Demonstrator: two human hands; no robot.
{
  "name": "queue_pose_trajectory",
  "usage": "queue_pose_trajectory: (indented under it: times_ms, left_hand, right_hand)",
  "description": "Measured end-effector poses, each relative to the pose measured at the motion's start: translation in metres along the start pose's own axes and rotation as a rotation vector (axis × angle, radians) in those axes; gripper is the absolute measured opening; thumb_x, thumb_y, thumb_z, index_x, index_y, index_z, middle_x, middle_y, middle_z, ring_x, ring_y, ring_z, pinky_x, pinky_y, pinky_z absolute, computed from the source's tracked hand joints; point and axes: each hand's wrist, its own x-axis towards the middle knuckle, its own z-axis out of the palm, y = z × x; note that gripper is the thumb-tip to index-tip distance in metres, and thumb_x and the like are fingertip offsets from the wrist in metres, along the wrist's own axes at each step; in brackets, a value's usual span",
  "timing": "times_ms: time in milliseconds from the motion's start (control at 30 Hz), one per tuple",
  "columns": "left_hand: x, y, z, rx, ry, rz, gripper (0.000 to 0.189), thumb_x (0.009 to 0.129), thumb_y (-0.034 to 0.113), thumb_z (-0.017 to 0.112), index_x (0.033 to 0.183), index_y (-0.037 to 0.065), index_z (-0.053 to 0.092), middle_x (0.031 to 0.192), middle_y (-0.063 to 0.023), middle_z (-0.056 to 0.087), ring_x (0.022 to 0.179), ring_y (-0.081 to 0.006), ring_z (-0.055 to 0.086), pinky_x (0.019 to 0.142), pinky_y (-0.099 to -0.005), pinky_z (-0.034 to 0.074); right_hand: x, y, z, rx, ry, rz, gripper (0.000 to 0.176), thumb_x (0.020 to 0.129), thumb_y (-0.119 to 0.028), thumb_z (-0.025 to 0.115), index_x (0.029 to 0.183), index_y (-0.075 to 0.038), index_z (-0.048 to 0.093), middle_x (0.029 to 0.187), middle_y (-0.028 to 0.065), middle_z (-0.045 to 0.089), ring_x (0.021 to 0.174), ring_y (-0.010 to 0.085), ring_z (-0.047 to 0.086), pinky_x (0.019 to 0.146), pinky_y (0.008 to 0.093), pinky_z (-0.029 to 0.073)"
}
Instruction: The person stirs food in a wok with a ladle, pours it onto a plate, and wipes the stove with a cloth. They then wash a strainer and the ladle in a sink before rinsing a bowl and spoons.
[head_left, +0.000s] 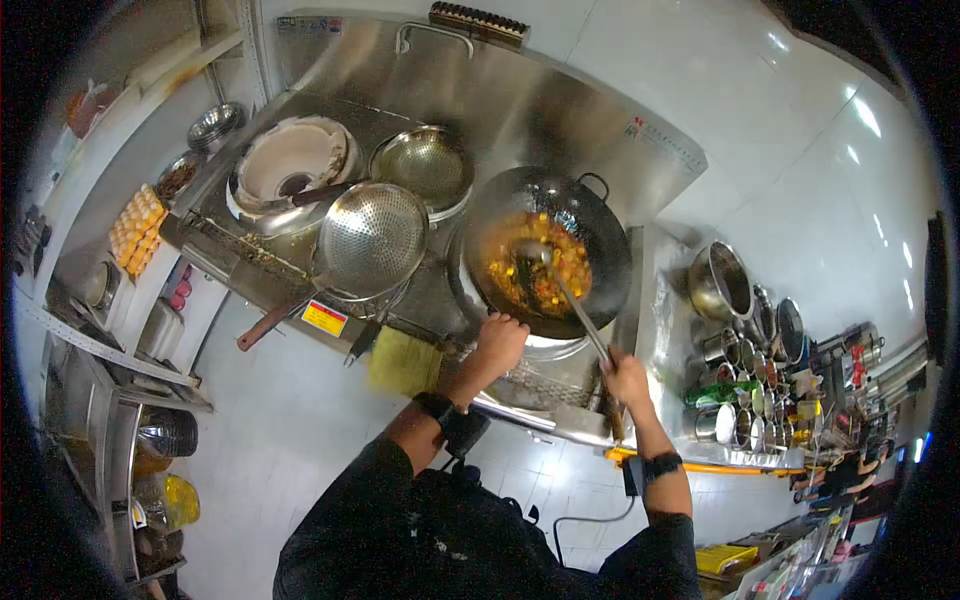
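A black wok (612, 262) sits on the right burner, tilted a little, with a loop handle at its far rim. Diced food in reddish-orange sauce (520, 262) fills its lower left part, and some steam hangs over it. My right hand (627, 380) is closed round the long handle of a metal ladle (584, 318), whose bowl rests in the food. At the wok's near rim my left hand (503, 340) is closed on the wok; the exact part under the fingers is hidden. A yellow cloth (405, 362) hangs at the stove's front edge, left of my left hand.
Left of the wok, a perforated strainer (374, 240) with a wooden handle lies before another strainer (430, 165). Further left is a pale burner ring (295, 160). Eggs (137, 228) stand on the left shelf. A metal pot (720, 282) and several seasoning containers stand right.
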Motion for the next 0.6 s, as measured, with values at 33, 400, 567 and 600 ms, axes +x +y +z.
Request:
queue_pose_trajectory:
  times_ms: [33,400,567,600]
  left_hand:
    - [-0.004,0.006,-0.015,-0.054,0.023,0.028,0.004,0.070,0.009,0.057,0.072,0.008,0.059,0.075,-0.0079,0.060,0.081,-0.0241,0.056,0.077,-0.0362,0.040]
    - [0.000,-0.009,0.015,-0.023,0.115,0.084,0.006,0.067,0.009,0.058,0.073,0.008,0.056,0.071,-0.0094,0.057,0.076,-0.0275,0.055,0.073,-0.0378,0.041]
    - [-0.002,-0.005,0.009,-0.116,0.195,0.069,0.009,0.065,0.008,0.057,0.074,0.008,0.053,0.069,-0.0089,0.057,0.073,-0.0274,0.055,0.070,-0.0380,0.040]
    - [-0.001,-0.005,0.009,-0.120,0.208,0.064,0.010,0.065,0.008,0.057,0.074,0.008,0.052,0.069,-0.0089,0.057,0.073,-0.0275,0.055,0.070,-0.0380,0.040]
  right_hand:
    - [0.005,-0.006,-0.004,0.018,0.058,-0.022,0.033,0.080,-0.020,0.058,0.109,-0.006,0.056,0.078,0.0243,0.060,0.073,0.0415,0.058,0.064,0.0464,0.048]
    - [-0.115,0.000,-0.137,-0.136,-0.069,0.120,0.038,0.075,-0.017,0.062,0.111,-0.007,0.057,0.071,0.0196,0.060,0.066,0.0370,0.059,0.060,0.0449,0.046]
    - [-0.121,-0.003,-0.127,-0.267,-0.102,0.003,0.037,0.077,-0.019,0.060,0.112,-0.009,0.056,0.068,0.0203,0.060,0.062,0.0365,0.059,0.059,0.0457,0.047]
    - [-0.112,-0.004,-0.115,-0.259,-0.118,0.001,0.037,0.077,-0.019,0.060,0.112,-0.008,0.056,0.068,0.0206,0.060,0.063,0.0368,0.059,0.060,0.0460,0.047]
